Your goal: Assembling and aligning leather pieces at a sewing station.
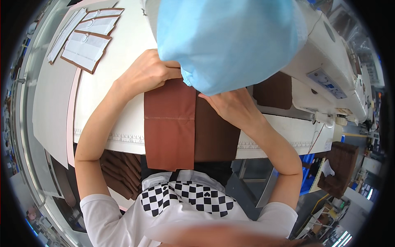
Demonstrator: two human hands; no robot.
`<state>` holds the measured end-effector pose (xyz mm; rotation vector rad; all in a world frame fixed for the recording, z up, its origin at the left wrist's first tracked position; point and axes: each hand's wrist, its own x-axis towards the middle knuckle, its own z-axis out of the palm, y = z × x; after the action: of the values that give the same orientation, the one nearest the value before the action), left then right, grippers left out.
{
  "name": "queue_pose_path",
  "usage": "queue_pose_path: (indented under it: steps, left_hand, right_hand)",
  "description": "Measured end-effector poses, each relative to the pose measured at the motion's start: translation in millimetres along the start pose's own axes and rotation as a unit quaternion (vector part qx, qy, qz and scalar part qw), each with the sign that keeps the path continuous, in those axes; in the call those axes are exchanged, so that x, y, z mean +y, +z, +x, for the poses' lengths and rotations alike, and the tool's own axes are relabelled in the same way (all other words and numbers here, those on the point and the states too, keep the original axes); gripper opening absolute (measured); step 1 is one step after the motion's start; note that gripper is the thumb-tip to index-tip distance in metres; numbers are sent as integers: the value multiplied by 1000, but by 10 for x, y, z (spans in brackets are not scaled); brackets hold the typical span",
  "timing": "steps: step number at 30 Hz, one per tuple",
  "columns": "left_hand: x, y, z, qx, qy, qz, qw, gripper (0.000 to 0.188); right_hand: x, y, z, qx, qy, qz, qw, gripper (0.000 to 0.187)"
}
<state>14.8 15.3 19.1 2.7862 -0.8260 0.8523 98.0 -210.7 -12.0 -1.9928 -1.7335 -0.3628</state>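
My left fingers [169, 73] touch the reddish-brown panel [170, 131] up top; right of it, my right fingers [212, 100] overlie the dark panel [216, 138]. Clamped or apart: cannot tell.

At the left fingers [172, 73], the reddish cloth [169, 138] looks smooth and matt; near the right fingers [216, 103], dark cloth [217, 138] looks matt, the tabletop [288, 126] smooth.
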Motion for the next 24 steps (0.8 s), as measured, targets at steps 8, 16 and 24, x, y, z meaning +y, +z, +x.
queue_pose_path:
  steps: [8, 16, 24]
  left_hand:
    - [7, 53, -24, 25, -36, -70, 997, 31]
    - [-177, 164, -78, -39, 18, -30, 999, 28]
    - [1383, -278, -497, -149, -114, -188, 964, 56]
  right_hand:
    - [-25, 17, -20, -18, 9, -20, 1000, 29]
    - [5, 24, 11, -30, 1, -39, 999, 31]
    - [-1155, -128, -856, -45, 36, 39, 998, 38]
